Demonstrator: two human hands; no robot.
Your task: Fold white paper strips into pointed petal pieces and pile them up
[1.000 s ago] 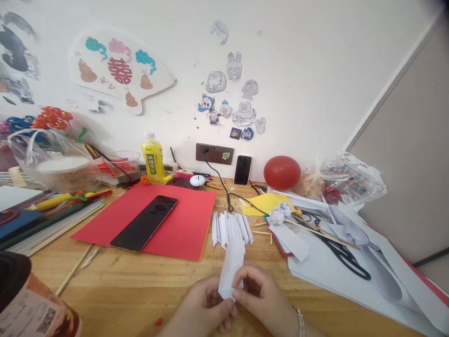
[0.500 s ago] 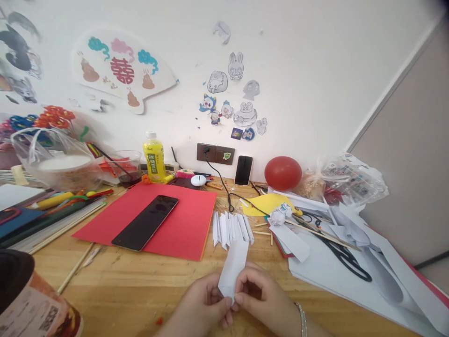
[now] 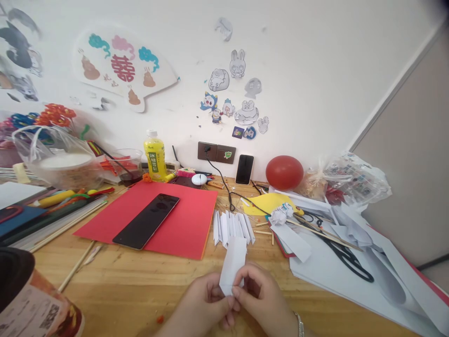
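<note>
Near the front of the wooden table, a white strip of folded paper [image 3: 233, 262] is held between both hands, its far end pointing away from me. My left hand [image 3: 206, 299] pinches the lower left edge, thumb on top. My right hand [image 3: 257, 295] grips the lower right part between thumb and curled fingers, the fingertips close to the left thumb. Just beyond the strip stands a row of several folded white paper pieces [image 3: 233, 227]. The undersides of the fingers are hidden.
Left of the hands, a black phone [image 3: 147, 221] lies on red paper [image 3: 196, 215]. A dark-lidded container [image 3: 38, 299] stands front left. White sheets [image 3: 315, 281] with black scissors [image 3: 347, 262] cover the right. A red balloon [image 3: 284, 172] and yellow bottle [image 3: 155, 157] stand by the wall.
My right hand's fingers have shifted slightly up along the strip, and its near end is bent a little differently. Both hands still hold it in about the same place.
</note>
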